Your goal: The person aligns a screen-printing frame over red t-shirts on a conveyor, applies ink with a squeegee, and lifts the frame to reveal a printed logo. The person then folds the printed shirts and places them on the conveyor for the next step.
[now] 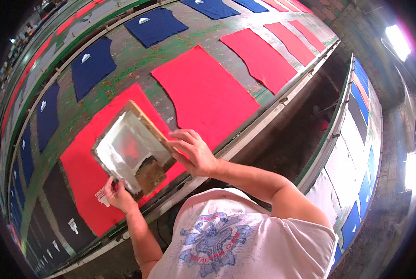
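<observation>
A wooden screen-printing frame [153,123], its mesh smeared with white ink, is tilted above a red fabric panel [80,158]. My left hand [120,196] pinches the frame's near left corner. On the opposite side my right hand [194,152] holds the right edge, fingers over the wood. Inside the frame, at its near end, rests a brown, ink-stained block [151,179] that looks like a squeegee. A small white print [102,196] shows on the red panel beside my left hand. The frame hides the panel's middle.
Another red panel [205,95] lies to the right on the long, green-stained table [124,69], with more red ones beyond. Dark blue panels [94,65] with white prints line the far side. Black panels [64,209] lie at left. A second table [343,162] stands across a dark aisle.
</observation>
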Demonstrator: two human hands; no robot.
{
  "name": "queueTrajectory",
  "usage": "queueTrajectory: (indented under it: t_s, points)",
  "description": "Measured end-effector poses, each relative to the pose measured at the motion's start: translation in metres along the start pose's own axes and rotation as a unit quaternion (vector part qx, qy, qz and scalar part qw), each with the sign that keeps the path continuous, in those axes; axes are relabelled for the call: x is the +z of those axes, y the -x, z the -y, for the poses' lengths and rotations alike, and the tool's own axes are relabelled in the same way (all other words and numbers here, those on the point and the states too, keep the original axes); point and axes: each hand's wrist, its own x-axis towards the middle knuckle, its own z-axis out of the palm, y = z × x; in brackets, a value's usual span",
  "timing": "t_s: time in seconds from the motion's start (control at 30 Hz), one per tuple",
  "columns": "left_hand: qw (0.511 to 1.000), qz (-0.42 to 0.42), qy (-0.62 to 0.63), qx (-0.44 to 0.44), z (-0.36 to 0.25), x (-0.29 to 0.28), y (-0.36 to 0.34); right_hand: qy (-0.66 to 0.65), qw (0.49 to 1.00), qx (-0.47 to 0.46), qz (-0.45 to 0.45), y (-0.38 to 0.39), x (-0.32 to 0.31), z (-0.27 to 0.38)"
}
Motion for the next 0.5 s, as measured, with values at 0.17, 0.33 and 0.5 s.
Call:
queueTrajectory:
  t_s: [0.17, 0.33, 0.5]
  points:
    - [0.997, -0.003, 0.069, -0.019, -0.019, 0.021, 0.009, -0.046, 0.990, 0.132, 0.003, 0.060, -0.043, -0.028]
    - [0.999, 0.014, 0.041, 0.008, -0.036, 0.074, 0.035, -0.173, 0.974, 0.145, 0.030, 0.067, -0.084, -0.062]
    - [0.999, 0.015, -0.011, 0.034, -0.032, 0.185, 0.103, -0.268, 0.932, 0.232, 0.072, 0.076, -0.156, -0.122]
